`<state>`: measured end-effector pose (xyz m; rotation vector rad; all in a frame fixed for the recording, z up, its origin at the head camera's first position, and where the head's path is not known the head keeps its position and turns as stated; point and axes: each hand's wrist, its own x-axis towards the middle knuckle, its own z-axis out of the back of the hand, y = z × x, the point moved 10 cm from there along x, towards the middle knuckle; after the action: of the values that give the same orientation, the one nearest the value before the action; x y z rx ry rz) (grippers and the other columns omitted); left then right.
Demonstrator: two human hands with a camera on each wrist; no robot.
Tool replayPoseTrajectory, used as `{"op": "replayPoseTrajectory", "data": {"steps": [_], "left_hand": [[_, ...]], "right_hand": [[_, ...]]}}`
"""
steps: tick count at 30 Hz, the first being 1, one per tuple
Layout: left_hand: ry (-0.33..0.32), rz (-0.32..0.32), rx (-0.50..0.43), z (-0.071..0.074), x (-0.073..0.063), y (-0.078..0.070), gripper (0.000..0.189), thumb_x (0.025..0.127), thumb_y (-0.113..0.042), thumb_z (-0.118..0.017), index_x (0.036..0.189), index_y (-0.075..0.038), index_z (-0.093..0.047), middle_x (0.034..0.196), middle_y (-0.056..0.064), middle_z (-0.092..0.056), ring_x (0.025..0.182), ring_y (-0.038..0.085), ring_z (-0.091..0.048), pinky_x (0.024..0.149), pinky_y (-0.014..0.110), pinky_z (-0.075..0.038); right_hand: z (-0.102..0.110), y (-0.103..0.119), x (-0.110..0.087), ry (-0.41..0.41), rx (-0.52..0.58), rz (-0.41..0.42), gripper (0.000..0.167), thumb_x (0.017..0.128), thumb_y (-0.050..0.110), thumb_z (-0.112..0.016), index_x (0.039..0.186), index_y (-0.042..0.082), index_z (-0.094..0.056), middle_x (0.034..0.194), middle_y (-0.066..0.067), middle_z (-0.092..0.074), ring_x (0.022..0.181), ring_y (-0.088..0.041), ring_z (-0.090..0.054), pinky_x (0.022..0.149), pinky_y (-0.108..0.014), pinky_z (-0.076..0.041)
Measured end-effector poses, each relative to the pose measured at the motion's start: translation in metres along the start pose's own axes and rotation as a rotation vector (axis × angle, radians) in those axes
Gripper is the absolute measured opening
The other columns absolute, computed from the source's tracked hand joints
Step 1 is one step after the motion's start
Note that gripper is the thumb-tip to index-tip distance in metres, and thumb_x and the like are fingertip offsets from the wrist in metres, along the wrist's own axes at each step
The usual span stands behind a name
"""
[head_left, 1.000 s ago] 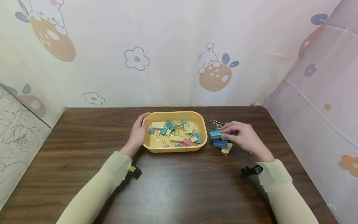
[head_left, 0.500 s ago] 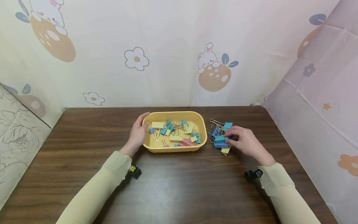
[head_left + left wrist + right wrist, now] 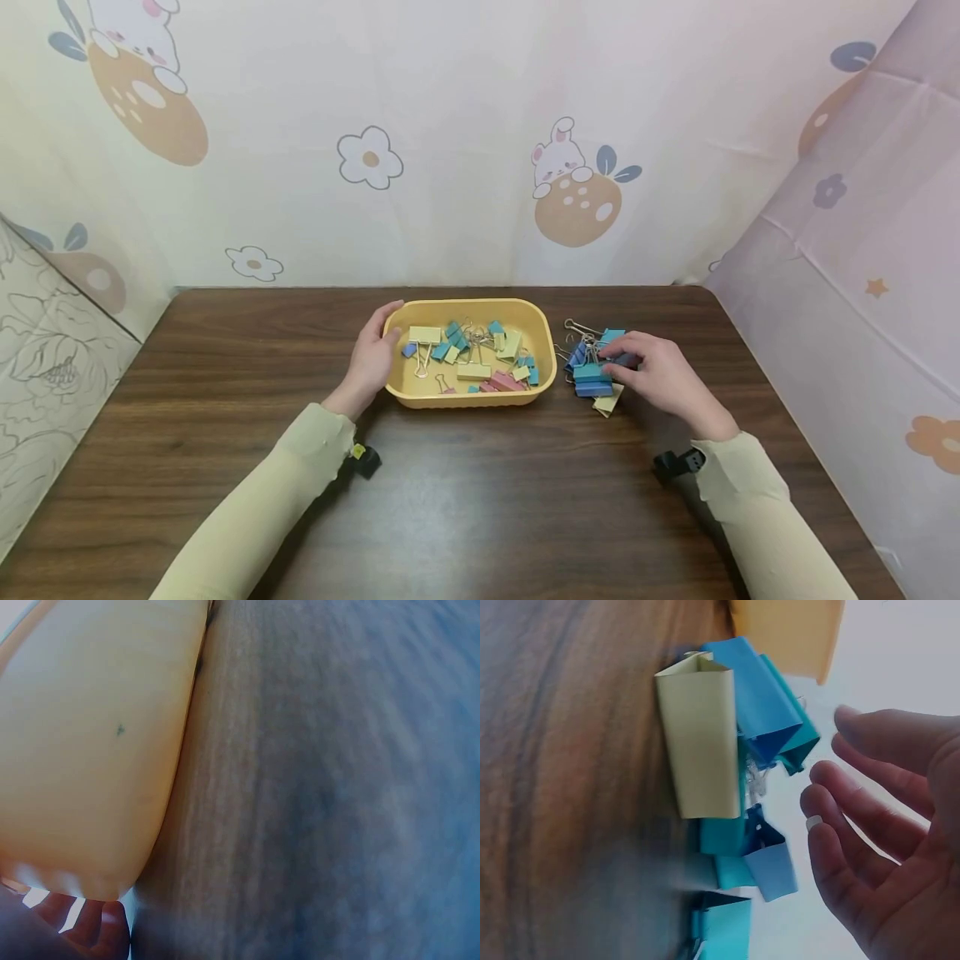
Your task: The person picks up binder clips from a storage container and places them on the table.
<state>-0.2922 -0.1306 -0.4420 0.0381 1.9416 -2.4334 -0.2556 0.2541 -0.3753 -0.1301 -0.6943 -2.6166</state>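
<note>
My left hand (image 3: 371, 360) grips the left end of a yellow plastic basket (image 3: 459, 401), its thumb over the rim; in the left wrist view the fingers (image 3: 88, 924) bend around the basket's end. Several yellow, teal, blue and pink binder clips lie inside. To the right of the basket is a pile of binder clips. A teal binder clip (image 3: 589, 372) sits on top of a blue binder clip (image 3: 593, 389), with a yellow binder clip (image 3: 699, 742) at the near edge. Beside the pile, my right hand (image 3: 658, 377) holds nothing; a gap separates its loosely bent fingers (image 3: 870, 802) from the clips.
A dark wooden table (image 3: 480, 500) lies beneath everything. A patterned curtain (image 3: 450, 183) rises along its back edge, and another (image 3: 840, 275) along the right side. Another teal clip (image 3: 726, 930) lies at the pile's far side.
My right hand has lowered the teal binder clip onto the blue one, shifting slightly right, and let it go. My left hand has stayed on the basket.
</note>
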Motion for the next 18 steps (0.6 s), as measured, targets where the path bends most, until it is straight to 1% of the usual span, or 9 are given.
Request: {"op": "replayPoseTrajectory", "data": {"steps": [3, 6, 9, 12, 18], "left_hand": [[0.0, -0.002, 0.0, 0.0, 0.0, 0.0, 0.044, 0.107, -0.013, -0.04, 0.15, -0.019, -0.042, 0.154, 0.005, -0.04, 0.137, 0.022, -0.038, 0.113, 0.045, -0.029], [-0.002, -0.005, 0.007, 0.001, 0.0, -0.001, 0.044, 0.107, -0.013, -0.041, 0.15, -0.018, -0.042, 0.154, 0.005, -0.04, 0.138, 0.022, -0.037, 0.113, 0.045, -0.029], [-0.001, -0.008, 0.01, 0.001, -0.001, -0.003, 0.044, 0.107, -0.013, -0.041, 0.151, -0.018, -0.042, 0.154, 0.005, -0.039, 0.138, 0.022, -0.036, 0.114, 0.046, -0.028], [0.0, -0.009, 0.006, 0.0, -0.002, -0.004, 0.044, 0.107, -0.013, -0.041, 0.151, -0.017, -0.041, 0.154, 0.006, -0.039, 0.138, 0.023, -0.036, 0.114, 0.046, -0.028], [0.009, 0.004, -0.007, 0.001, -0.001, -0.001, 0.045, 0.107, -0.012, -0.04, 0.152, -0.018, -0.04, 0.155, 0.006, -0.038, 0.138, 0.024, -0.037, 0.113, 0.047, -0.028]], "right_hand": [[0.006, 0.008, 0.004, -0.038, 0.01, 0.018, 0.014, 0.089, 0.012, -0.075, 0.104, 0.009, -0.075, 0.101, -0.003, -0.069, 0.078, -0.018, -0.062, 0.068, -0.042, -0.053], [0.008, 0.017, 0.01, -0.05, 0.039, 0.029, 0.013, 0.092, 0.013, -0.073, 0.104, 0.008, -0.075, 0.104, -0.003, -0.07, 0.082, -0.017, -0.064, 0.072, -0.045, -0.054], [0.006, 0.028, 0.02, -0.032, 0.077, 0.033, 0.013, 0.093, 0.014, -0.072, 0.104, 0.01, -0.075, 0.105, -0.001, -0.07, 0.087, -0.017, -0.063, 0.077, -0.047, -0.054], [0.002, 0.042, 0.031, -0.012, 0.099, 0.057, 0.013, 0.093, 0.015, -0.072, 0.105, 0.011, -0.075, 0.104, 0.0, -0.069, 0.088, -0.015, -0.062, 0.077, -0.047, -0.054], [-0.007, 0.071, 0.058, 0.038, 0.122, 0.09, 0.018, 0.094, 0.016, -0.07, 0.109, 0.008, -0.074, 0.103, -0.001, -0.069, 0.086, -0.015, -0.061, 0.075, -0.039, -0.053]]}}
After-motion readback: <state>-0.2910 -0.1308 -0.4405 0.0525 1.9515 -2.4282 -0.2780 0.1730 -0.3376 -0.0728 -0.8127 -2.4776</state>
